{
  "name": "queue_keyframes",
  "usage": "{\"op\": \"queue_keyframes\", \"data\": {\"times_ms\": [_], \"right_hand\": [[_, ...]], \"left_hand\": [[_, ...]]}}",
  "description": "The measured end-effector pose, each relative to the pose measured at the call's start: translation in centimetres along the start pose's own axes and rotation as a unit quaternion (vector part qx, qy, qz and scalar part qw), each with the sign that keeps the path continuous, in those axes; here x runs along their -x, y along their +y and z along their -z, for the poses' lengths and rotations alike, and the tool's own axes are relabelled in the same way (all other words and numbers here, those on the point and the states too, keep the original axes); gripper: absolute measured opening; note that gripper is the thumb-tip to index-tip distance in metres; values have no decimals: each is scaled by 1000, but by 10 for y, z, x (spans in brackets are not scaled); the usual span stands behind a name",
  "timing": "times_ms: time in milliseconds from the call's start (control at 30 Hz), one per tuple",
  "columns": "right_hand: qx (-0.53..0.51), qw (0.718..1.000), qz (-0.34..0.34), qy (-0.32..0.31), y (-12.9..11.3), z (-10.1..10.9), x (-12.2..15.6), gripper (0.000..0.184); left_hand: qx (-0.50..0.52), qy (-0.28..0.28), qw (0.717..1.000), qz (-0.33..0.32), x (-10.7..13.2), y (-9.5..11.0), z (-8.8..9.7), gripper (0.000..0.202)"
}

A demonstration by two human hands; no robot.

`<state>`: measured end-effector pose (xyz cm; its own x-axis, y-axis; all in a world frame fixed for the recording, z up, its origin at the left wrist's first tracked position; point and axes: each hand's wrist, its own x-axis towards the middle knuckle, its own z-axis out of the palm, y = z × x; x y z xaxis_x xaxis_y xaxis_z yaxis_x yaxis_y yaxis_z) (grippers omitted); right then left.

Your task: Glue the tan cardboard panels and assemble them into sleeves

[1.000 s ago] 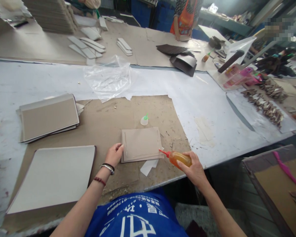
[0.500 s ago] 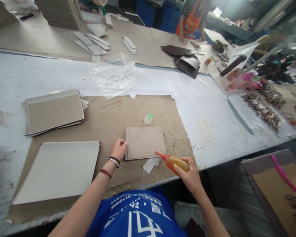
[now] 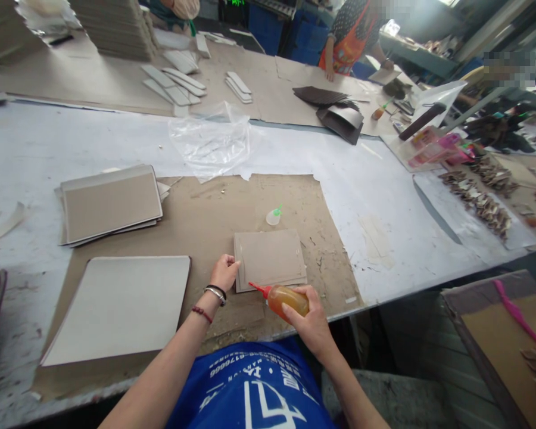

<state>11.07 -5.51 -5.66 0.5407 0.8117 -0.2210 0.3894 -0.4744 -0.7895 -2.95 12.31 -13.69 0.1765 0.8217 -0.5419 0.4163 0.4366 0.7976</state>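
My right hand (image 3: 310, 319) is wrapped round a glue bottle (image 3: 286, 301) of amber liquid. Its red nozzle points left and reaches the lower left edge of a tan cardboard panel (image 3: 272, 256). Thin lines, apparently glue, run near the panel's edges. At the panel's left edge my left hand (image 3: 226, 272) pinches the board between thumb and fingers. The panel seems to lie on other sheets, whose edges show beneath it. Just behind it stands a small white bottle (image 3: 273, 218) with a green tip.
A large pale board (image 3: 120, 310) lies to the left on brown paper (image 3: 201, 208), with a stack of panels (image 3: 111, 202) behind it. Clear plastic (image 3: 209, 143) lies farther back. Across the table is a person in an orange apron (image 3: 348, 44), near dark sheets (image 3: 335, 110).
My right hand has moved the glue bottle left along the panel's near edge, from the right corner toward the left. My left hand stays at the panel's left edge. The view has shifted slightly.
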Motion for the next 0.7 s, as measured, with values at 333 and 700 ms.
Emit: {"op": "queue_keyframes", "data": {"times_ms": [333, 700], "right_hand": [[-79, 987, -123, 63, 16, 45, 21, 41], [-346, 916, -195, 59, 26, 54, 28, 46]], "left_hand": [[45, -28, 999, -7, 13, 4, 8, 13], [213, -54, 972, 86, 26, 0, 10, 31]]}}
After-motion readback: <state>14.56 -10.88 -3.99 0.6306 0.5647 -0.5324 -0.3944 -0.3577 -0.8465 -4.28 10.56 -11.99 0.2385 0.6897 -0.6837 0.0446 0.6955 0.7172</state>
